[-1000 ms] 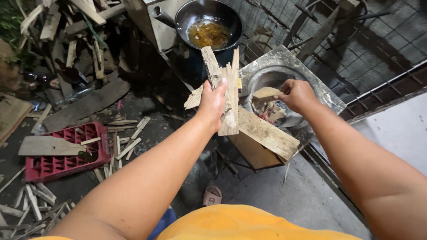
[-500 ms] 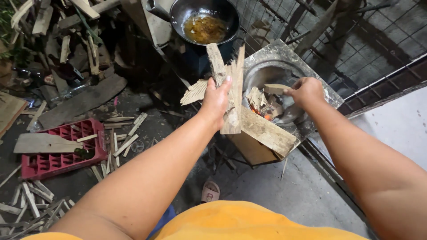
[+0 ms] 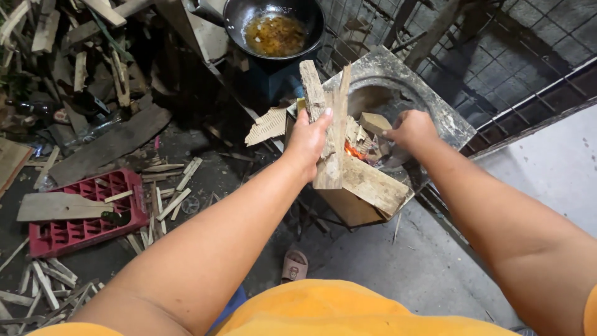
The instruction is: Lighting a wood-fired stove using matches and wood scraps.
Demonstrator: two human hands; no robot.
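Your right hand (image 3: 411,129) has dropped from the stove's 12 o'clock rim into the bowl of the concrete stove (image 3: 435,112), fingers pinched on a small wood block (image 3: 375,122) now just above the embers (image 3: 353,151). Your left hand (image 3: 309,142) still grips the bundle of split wood (image 3: 328,124) upright at the stove's 9 o'clock edge.

Left arm: bare forearm extended from 7 o'clock toward 1 o'clock, wrist straight.
Left hand (image 3: 307,144): fingers curled in a closed grip, thumb up, knuckles toward 12 o'clock.
Right arm: bare forearm running from 4 o'clock toward 11 o'clock.
Right hand (image 3: 411,129): back up, fingers pinched together, pointing to 9 o'clock.
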